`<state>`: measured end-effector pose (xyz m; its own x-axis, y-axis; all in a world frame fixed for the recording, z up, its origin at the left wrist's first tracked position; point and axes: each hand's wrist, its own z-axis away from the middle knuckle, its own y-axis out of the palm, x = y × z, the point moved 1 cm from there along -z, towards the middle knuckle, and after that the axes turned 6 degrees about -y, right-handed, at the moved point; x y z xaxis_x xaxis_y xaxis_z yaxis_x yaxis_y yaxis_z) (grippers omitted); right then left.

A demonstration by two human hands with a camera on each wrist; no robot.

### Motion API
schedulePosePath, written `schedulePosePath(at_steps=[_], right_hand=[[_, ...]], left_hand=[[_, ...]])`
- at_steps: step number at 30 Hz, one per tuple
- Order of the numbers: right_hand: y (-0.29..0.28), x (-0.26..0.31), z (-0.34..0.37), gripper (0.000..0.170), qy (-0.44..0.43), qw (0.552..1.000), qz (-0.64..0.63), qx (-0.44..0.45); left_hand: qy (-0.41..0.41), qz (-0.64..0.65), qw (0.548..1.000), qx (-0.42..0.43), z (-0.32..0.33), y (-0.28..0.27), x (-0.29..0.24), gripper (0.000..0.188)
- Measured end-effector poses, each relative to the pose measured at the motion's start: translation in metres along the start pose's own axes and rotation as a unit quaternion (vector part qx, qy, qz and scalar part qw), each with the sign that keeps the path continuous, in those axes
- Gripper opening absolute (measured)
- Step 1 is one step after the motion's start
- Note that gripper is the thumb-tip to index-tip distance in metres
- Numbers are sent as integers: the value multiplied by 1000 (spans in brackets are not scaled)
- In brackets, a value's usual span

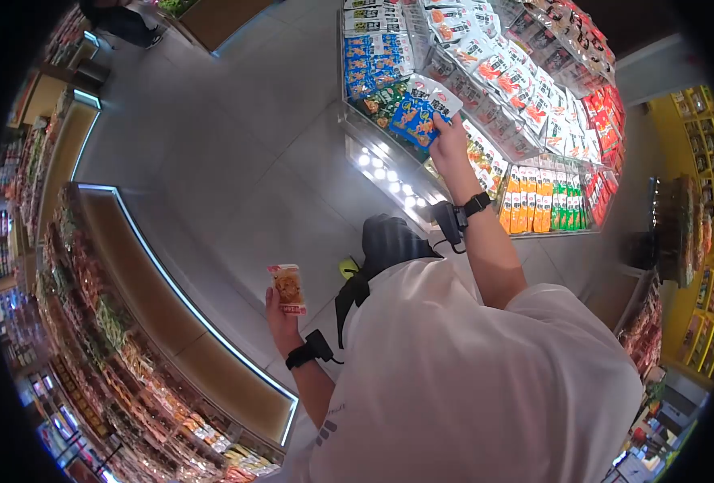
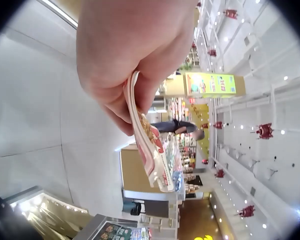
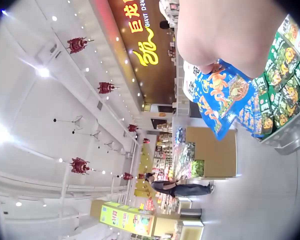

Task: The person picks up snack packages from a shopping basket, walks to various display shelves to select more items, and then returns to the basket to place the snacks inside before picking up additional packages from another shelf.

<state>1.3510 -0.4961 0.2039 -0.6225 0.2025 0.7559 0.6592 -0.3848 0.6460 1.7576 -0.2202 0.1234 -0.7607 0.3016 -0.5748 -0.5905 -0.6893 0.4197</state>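
My right hand (image 1: 451, 145) pinches a blue snack packet (image 1: 415, 121) over the edge of the lit display stand. In the right wrist view the blue packet (image 3: 222, 97) hangs from the fingers, with green packets (image 3: 280, 75) behind it. A white packet (image 1: 437, 92) shows right behind the blue one in the head view. Down at the left, away from the stand, my left hand (image 1: 283, 322) holds a red and white snack packet (image 1: 287, 288) with a food picture. The left wrist view shows this packet (image 2: 149, 145) edge-on between thumb and fingers.
The display stand (image 1: 389, 173) carries rows of white, blue, orange packets (image 1: 526, 197) and red packets. Shelves of packaged goods (image 1: 123, 354) with a lit edge run along the left. Grey floor tiles (image 1: 236, 145) lie between. Another person (image 3: 180, 188) stands farther off.
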Motion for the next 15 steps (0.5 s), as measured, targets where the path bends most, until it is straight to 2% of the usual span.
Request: schedulePosePath(at_steps=[2,3,6,7,10,12,14,15], right_hand=[[11,-11,-9,29,-5,999,-14,-29],[15,-16,-13,31,33,995,38,-91],[6,-74,-52,33,-3,991,-2,-135],[20,-84,-63,33,14,983,-33,-183],[43,-133,-125,37,-15,984,-71,-165],[73,-154,-174,42,12,977,-107,-184],[89,-180,-217,46,39,943,-99,-315],[66,-223,-253,48,-34,944,-69,-320]], left_hand=[[-30,-34,997,60,-36,25,-39,44],[-34,-47,996,71,-56,38,-56,44],[-67,-96,988,104,-121,88,-97,40],[-73,-111,986,96,-139,108,-107,40],[-86,-147,982,83,-178,168,-131,39],[-84,-175,978,78,-212,213,-147,39],[-117,-181,973,85,-236,243,-159,35],[-117,-208,967,93,-250,265,-167,32]])
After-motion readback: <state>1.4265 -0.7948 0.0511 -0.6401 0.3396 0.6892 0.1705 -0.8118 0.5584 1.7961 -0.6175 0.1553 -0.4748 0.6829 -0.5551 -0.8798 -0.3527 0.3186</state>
